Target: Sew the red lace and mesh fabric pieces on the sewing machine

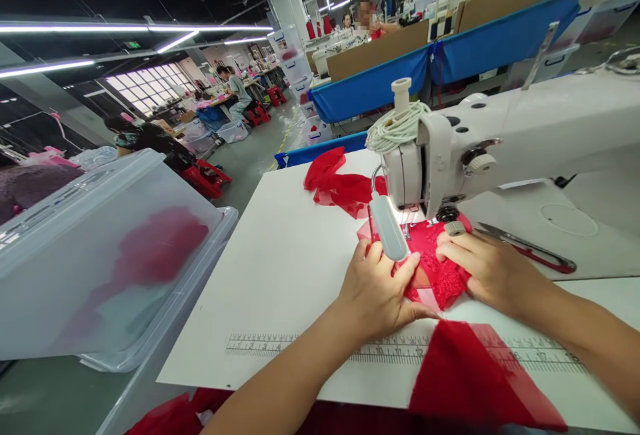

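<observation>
Under the head of a white sewing machine (480, 135) lies red lace fabric (440, 275), bunched around the presser foot. My left hand (377, 285) rests on its left side with fingers spread, the fingertips partly behind the small lamp (389, 228). At the right edge of the lace, my right hand (480, 265) has its fingers curled and pressed together on the cloth. A sheer red piece (465, 375) hangs over the table's front edge below my hands. More red fabric (335, 181) lies behind the needle area. The needle itself is hard to make out.
Thread snips (530, 248) lie right of my right hand on the machine bed. A printed ruler (260, 343) runs along the white table (240, 275). A clear plastic bin (100, 268) with red cloth stands at the left. Several people sit at stations farther back.
</observation>
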`<state>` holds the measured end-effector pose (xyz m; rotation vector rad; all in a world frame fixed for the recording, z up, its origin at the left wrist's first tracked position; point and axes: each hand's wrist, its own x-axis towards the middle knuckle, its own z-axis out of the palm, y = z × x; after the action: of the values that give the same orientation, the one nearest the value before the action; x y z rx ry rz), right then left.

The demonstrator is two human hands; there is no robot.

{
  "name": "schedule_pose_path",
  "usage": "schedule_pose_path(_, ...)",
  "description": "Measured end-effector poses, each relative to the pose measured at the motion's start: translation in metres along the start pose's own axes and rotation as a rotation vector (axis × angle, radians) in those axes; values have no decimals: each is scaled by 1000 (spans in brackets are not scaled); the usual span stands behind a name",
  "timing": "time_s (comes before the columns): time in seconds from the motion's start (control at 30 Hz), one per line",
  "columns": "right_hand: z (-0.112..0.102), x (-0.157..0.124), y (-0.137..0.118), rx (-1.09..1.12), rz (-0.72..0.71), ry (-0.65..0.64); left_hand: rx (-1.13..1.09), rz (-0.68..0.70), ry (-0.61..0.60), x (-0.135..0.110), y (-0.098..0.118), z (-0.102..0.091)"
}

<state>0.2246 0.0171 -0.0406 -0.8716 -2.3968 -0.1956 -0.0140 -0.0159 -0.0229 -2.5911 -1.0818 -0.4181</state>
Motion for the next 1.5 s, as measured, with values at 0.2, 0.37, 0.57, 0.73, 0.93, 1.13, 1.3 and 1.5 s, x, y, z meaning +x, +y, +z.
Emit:
schedule_pose_path(0.2,13,-7,4,16,53,-12,3,-13,4,-1,-3,0)
schedule_pose_path(0.37,3,-5,1,29,59,-75,-35,22,-56,5,2,-15)
schedule_pose_path(0.57,-10,-1,-11,-147,22,0,-36,141,69,7,8,-10)
schedule_pose_path(0.73,-9,2,-23,32,-17,55,-378,-99,-66,13,4,-3)
schedule_pose_path(0.93,-6,15,-26,258,163,121,-825,-305,3,30,-8,-7)
schedule_pose_path(1.13,-5,12,-25,260,176,94,-909,-337,-38,26,-3,-3)
schedule_pose_path(1.3,-2,5,-24,146,93,124,-663,-336,11,22,3,6)
schedule_pose_path(1.5,-3,-6,-20,83,90,83,-390,-152,-23,18,5,0)
